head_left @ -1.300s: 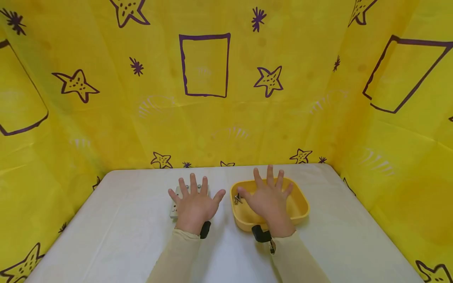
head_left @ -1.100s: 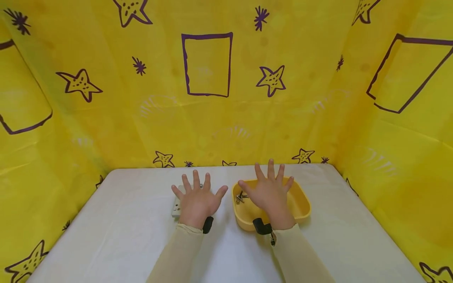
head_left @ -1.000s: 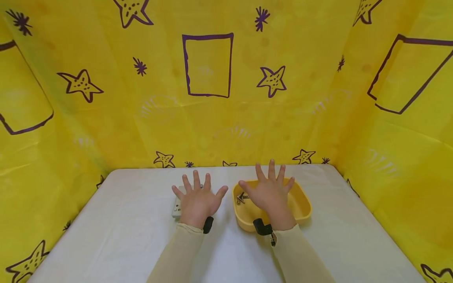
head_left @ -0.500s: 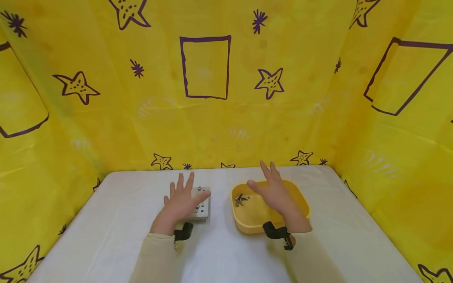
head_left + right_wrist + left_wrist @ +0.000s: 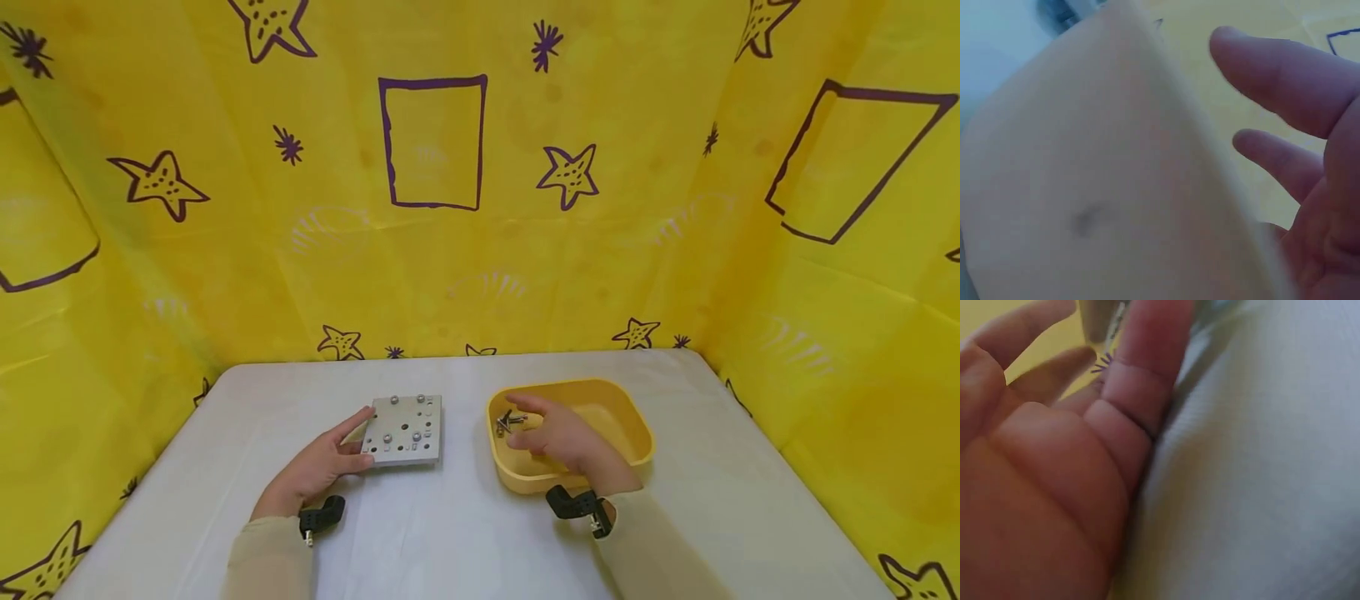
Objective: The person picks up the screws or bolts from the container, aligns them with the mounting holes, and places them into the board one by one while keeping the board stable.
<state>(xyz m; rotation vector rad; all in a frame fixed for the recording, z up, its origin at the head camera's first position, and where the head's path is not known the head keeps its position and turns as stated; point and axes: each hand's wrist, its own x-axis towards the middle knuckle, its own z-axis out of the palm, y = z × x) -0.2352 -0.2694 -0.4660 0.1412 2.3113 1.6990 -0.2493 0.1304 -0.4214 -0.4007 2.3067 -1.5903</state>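
Observation:
A square metal plate (image 5: 405, 423) with several holes and several upright screw heads lies on the white table. My left hand (image 5: 318, 467) is at its left edge, index finger by the upper part and thumb at the near left corner. In the left wrist view that hand's fingers are extended, with a small part of the plate (image 5: 1099, 322) beyond. My right hand (image 5: 566, 437) reaches over a yellow plastic bin (image 5: 637, 417), thumb and index finger apart beside a few loose screws (image 5: 512, 421). It holds nothing. The bin wall fills much of the right wrist view, blurred.
The white table (image 5: 465, 533) has yellow patterned curtains (image 5: 480, 283) behind it and on both sides. Between plate and bin lies a narrow strip of tabletop. Black wrist cameras (image 5: 322, 515) sit at both cuffs.
Both hands were spread flat above the plate and bin. The left has moved left and down to the plate's edge, uncovering it. The right has turned and lowered toward the screws.

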